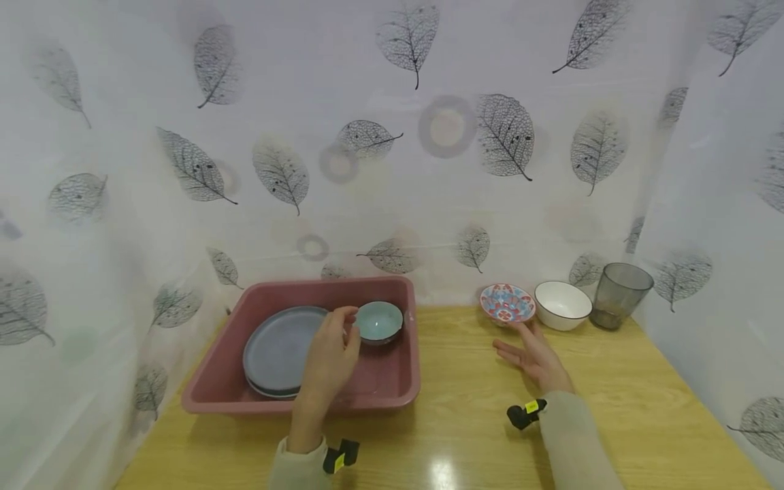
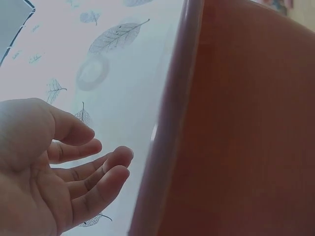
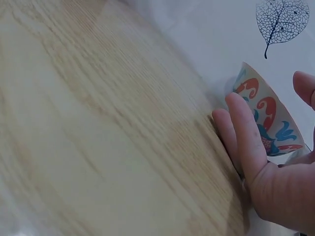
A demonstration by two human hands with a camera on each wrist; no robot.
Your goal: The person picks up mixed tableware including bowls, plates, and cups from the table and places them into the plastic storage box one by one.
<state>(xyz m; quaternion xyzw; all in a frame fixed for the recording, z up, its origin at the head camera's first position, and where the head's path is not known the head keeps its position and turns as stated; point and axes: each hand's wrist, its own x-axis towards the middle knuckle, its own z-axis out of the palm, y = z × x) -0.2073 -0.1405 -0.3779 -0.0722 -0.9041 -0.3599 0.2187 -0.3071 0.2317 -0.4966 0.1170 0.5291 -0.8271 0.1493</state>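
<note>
My left hand (image 1: 331,354) is above a reddish-pink plastic basin (image 1: 239,407), its fingers loosely bent with nothing between them. Just right of its fingertips, a small pale teal bowl (image 1: 381,320) sits inside the basin. Grey-blue plates (image 1: 273,350) lie stacked on the basin's left side, partly hidden by this hand. On the table's right half, my right hand (image 1: 539,361) reaches toward a small red-and-blue patterned bowl (image 1: 507,303). Its fingers are spread close to the bowl (image 3: 270,113); whether they touch it I cannot tell.
To the right of the patterned bowl stand a white bowl with a dark rim (image 1: 562,307) and a grey see-through cup (image 1: 620,294). A leaf-print curtain (image 1: 367,204) hangs behind the wooden table (image 1: 465,408) and along both sides.
</note>
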